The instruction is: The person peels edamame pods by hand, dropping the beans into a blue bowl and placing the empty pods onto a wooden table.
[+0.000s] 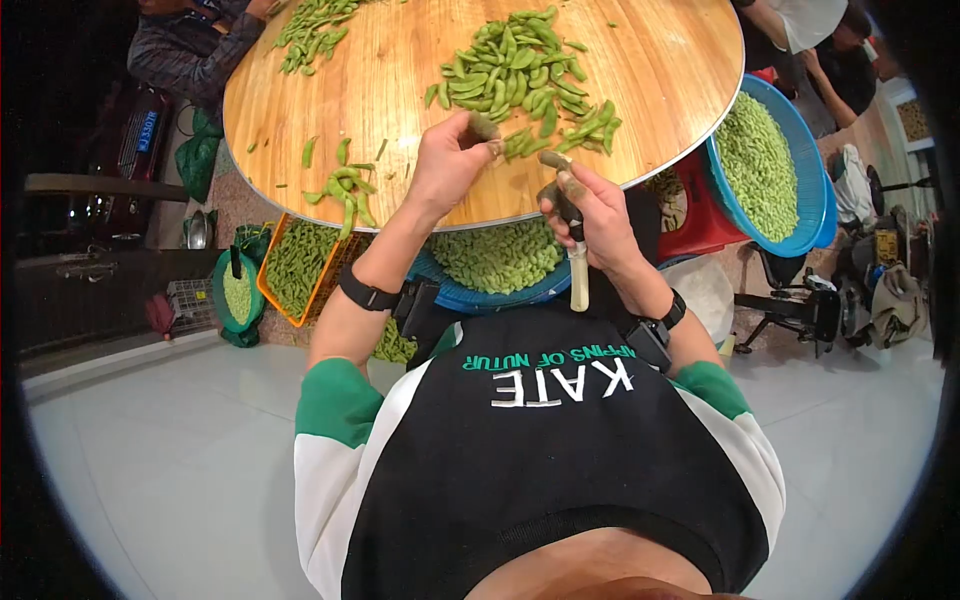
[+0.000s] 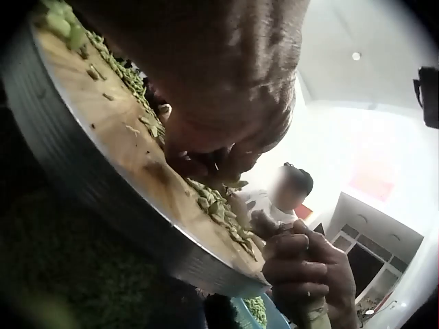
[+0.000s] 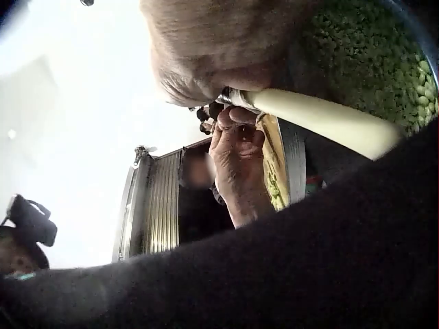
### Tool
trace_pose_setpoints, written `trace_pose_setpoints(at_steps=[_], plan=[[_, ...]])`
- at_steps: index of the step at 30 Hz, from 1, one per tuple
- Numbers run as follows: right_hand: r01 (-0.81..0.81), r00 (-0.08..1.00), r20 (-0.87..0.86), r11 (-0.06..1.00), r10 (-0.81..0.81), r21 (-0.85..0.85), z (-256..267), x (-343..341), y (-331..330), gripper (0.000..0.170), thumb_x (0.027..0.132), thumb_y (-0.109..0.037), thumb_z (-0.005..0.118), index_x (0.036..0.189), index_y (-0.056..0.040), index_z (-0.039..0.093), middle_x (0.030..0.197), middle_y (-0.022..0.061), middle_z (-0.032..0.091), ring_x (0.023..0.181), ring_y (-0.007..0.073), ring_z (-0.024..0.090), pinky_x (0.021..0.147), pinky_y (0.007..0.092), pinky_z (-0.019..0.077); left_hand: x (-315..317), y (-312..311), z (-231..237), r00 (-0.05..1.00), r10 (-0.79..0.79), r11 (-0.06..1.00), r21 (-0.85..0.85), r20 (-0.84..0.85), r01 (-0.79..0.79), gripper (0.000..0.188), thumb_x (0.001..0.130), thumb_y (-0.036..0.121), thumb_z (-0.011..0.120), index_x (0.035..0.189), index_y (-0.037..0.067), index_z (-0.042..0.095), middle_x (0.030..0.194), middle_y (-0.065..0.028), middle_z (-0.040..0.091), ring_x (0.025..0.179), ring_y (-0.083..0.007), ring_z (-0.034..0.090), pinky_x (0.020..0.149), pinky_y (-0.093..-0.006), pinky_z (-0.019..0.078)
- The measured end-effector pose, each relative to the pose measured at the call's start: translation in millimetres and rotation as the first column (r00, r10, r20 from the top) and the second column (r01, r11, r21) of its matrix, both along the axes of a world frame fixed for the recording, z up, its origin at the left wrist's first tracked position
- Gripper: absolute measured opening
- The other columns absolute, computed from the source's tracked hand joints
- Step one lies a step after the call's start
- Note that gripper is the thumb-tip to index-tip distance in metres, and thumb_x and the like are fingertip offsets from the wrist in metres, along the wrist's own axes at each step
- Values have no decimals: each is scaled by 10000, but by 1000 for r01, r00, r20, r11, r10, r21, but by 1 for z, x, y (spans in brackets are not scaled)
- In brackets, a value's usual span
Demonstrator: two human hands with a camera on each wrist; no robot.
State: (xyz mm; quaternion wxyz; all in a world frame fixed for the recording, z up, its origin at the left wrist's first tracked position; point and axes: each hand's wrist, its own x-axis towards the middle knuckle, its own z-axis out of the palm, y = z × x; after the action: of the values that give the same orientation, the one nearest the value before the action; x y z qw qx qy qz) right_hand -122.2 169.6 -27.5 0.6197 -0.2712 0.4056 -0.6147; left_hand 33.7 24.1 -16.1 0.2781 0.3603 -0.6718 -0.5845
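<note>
My left hand (image 1: 452,168) is over the near part of the round wooden table, thumb and forefinger drawn together beside the pile of green soybean pods (image 1: 515,75). In the left wrist view a green pod (image 2: 237,184) pokes out at its fingertips. To its right, my right hand (image 1: 598,215) is at the table's front edge, fingers curled round a tool with a cream handle (image 1: 579,280). That handle points down out of the fist toward my body; a metal collar shows at its top in the right wrist view, and the hand hides the tool's other end.
A blue basin (image 1: 450,293) of shelled beans is under the table edge; another blue basin (image 1: 815,205) stands at the right. At left are an orange crate (image 1: 283,308) of pods and a smaller pod heap (image 1: 345,190) on the table (image 1: 400,60). Other people sit across.
</note>
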Motion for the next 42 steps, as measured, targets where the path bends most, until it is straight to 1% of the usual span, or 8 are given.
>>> trace_pose_setpoints(at_steps=[2, 11, 20, 26, 29, 36, 39, 42], plan=[[2, 1000, 25, 1000, -2, 5, 0, 3, -2, 363, 998, -209, 439, 1310, -24, 457, 794, 65, 580, 520, 85, 477, 411, 201, 368, 0, 5, 3, 983, 46, 991, 135, -178, -22, 59, 862, 28, 621, 919, 14, 626, 767, -31, 642, 642, -63, 567, 522, -168, 405], [56, 988, 142, 998, -61, 42, 0, 7, -10, 275, 983, -198, 454, 1213, -53, 502, 802, 72, 599, 497, 98, 473, 392, 218, 362, 10, 28, 8, 954, -6, 958, 273, -298, 91, 120, 868, 17, 617, 986, 4, 631, 801, -45, 658, 644, -56, 576, 527, -170, 421], [-101, 948, 302, 994, 105, -28, 3, 12, -3, 309, 985, -196, 450, 1248, -38, 485, 805, 80, 597, 501, 104, 461, 395, 216, 356, 8, 43, 5, 974, -14, 933, 348, -228, 95, 118, 866, 39, 638, 977, 0, 637, 815, -12, 639, 685, -37, 553, 561, -180, 428], [-136, 946, 287, 989, 148, -63, 6, 11, 4, 361, 995, -198, 434, 1320, -41, 443, 796, 77, 587, 496, 100, 449, 398, 211, 353, 7, 51, 10, 975, -10, 973, 224, -221, 61, 94, 866, 43, 631, 948, 0, 650, 802, 9, 628, 688, -34, 547, 597, -185, 445], [-180, 927, 313, 978, 205, -107, 7, 9, 6, 296, 995, -202, 439, 1235, -32, 471, 790, 112, 565, 496, 108, 435, 400, 208, 350, 10, 47, 5, 977, -58, 980, 173, -206, 95, 167, 876, 19, 599, 1031, -28, 642, 909, -13, 653, 815, -57, 572, 715, -213, 467], [-120, 970, 205, 990, 133, -74, 6, 9, 7, 227, 986, -185, 475, 1134, -20, 521, 774, 89, 557, 489, 82, 414, 390, 195, 337, 12, 45, 5, 960, -118, 981, 120, -254, 152, 173, 876, 21, 601, 1040, -20, 642, 896, -6, 649, 804, -54, 561, 705, -217, 459], [-124, 960, 247, 991, 133, -49, 9, 8, 9, 238, 982, -194, 488, 1135, -15, 524, 763, 80, 547, 480, 72, 399, 383, 187, 327, 14, 39, -1, 942, -147, 947, 233, -301, 222, 172, 874, 33, 614, 1038, -10, 643, 863, 0, 638, 756, -61, 560, 682, -221, 460], [-160, 930, 331, 987, 160, -28, 11, 7, 12, 275, 973, -213, 509, 1158, -10, 519, 739, 72, 528, 465, 63, 378, 377, 181, 319, 15, 38, -2, 872, -122, 781, 497, -474, 379, 178, 867, 59, 633, 1037, 6, 644, 830, 4, 623, 705, -73, 559, 643, -225, 457]])
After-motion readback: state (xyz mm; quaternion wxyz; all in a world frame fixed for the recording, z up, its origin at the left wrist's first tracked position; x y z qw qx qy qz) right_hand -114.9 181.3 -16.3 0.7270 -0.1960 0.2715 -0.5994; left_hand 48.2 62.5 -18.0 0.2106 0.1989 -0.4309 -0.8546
